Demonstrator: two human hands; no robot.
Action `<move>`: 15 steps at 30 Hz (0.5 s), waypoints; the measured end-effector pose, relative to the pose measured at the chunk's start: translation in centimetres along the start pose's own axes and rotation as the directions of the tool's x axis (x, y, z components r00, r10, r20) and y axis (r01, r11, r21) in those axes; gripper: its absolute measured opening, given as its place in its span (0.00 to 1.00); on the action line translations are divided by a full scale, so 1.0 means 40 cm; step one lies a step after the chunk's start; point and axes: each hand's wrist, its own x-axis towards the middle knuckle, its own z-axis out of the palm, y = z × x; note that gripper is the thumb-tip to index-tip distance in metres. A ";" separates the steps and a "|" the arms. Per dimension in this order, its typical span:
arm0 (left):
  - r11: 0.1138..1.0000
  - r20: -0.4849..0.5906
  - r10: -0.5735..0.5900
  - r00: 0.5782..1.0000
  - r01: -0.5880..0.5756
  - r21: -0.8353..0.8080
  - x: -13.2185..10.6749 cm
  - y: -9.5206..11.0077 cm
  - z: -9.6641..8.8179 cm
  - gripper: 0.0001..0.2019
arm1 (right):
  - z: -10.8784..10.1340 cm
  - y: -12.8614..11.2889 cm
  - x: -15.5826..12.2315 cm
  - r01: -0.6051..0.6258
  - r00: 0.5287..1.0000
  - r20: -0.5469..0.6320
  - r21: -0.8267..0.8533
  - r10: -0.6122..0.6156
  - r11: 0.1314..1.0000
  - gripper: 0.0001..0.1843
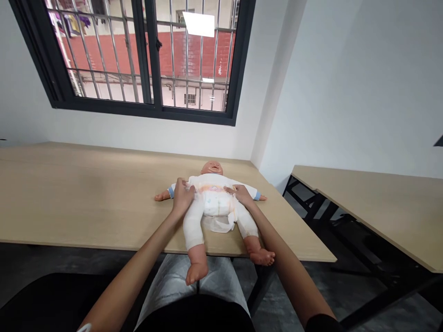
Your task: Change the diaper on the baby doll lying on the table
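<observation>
White-clothed plastic doll [193, 227]: face-up on pale wooden table [104, 193]
Left hand [182, 197]: at white printed diaper [217, 205] — finger closure unclear
Right hand [242, 195]: diaper's other side — finger closure unclear

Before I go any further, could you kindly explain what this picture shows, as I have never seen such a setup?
Certainly. There is no machine here: a person works with two bare hands, the left hand and the right hand. The single picture comes from a camera worn on the head, looking forward and down. A doll lies face up on the table, its head toward the window and its feet at the near edge. Both hands are at the upper part of its white diaper, one each side; how firmly they grip is too small to tell.
</observation>
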 end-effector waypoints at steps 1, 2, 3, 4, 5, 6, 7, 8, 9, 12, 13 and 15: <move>0.999 -0.001 0.037 0.999 -0.037 0.031 -0.009 0.014 0.002 0.13 | 0.003 0.003 0.001 -0.003 1.000 0.022 0.012 0.002 1.000 0.21; 0.993 0.043 0.091 0.995 -0.094 0.072 -0.020 0.031 0.006 0.13 | 0.005 0.005 0.002 -0.005 0.999 0.036 0.022 0.004 1.000 0.21; 0.974 0.134 0.166 0.977 -0.183 0.132 -0.033 0.049 0.015 0.13 | 0.006 0.007 0.002 -0.008 0.999 0.043 0.032 0.006 0.999 0.22; 0.936 0.259 0.242 0.935 -0.295 0.193 -0.046 0.066 0.028 0.14 | 0.007 0.007 0.002 -0.011 0.999 0.049 0.041 0.009 0.999 0.22; 0.846 0.428 0.316 0.847 -0.456 0.277 -0.060 0.082 0.044 0.15 | 0.007 0.008 0.003 -0.016 0.999 0.052 0.047 0.014 0.999 0.22; 0.721 0.570 0.353 0.742 -0.604 0.339 -0.071 0.093 0.064 0.17 | 0.007 0.009 0.004 -0.024 0.998 0.053 0.051 0.022 0.998 0.22; 0.588 0.674 0.353 0.649 -0.714 0.380 -0.081 0.101 0.085 0.20 | 0.006 0.010 0.006 -0.035 0.998 0.052 0.051 0.032 0.998 0.22; 0.469 0.738 0.332 0.587 -0.782 0.410 -0.087 0.104 0.107 0.23 | 0.005 0.012 0.008 -0.048 0.998 0.048 0.048 0.045 0.998 0.22; 0.391 0.765 0.312 0.563 -0.810 0.437 -0.091 0.103 0.128 0.25 | 0.004 0.014 0.009 -0.061 0.997 0.043 0.046 0.059 0.997 0.22; 0.286 0.774 0.284 0.565 -0.821 0.494 -0.090 0.089 0.179 0.28 | 0.005 0.023 0.012 -0.096 0.995 0.043 0.047 0.094 0.994 0.18; 0.271 0.769 0.289 0.571 -0.819 0.506 -0.088 0.085 0.190 0.27 | 0.007 0.027 0.012 -0.108 0.993 0.049 0.052 0.105 0.993 0.17; 0.273 0.747 0.306 0.590 -0.806 0.525 -0.084 0.079 0.204 0.25 | 0.009 0.032 0.009 -0.131 0.989 0.072 0.068 0.126 0.989 0.16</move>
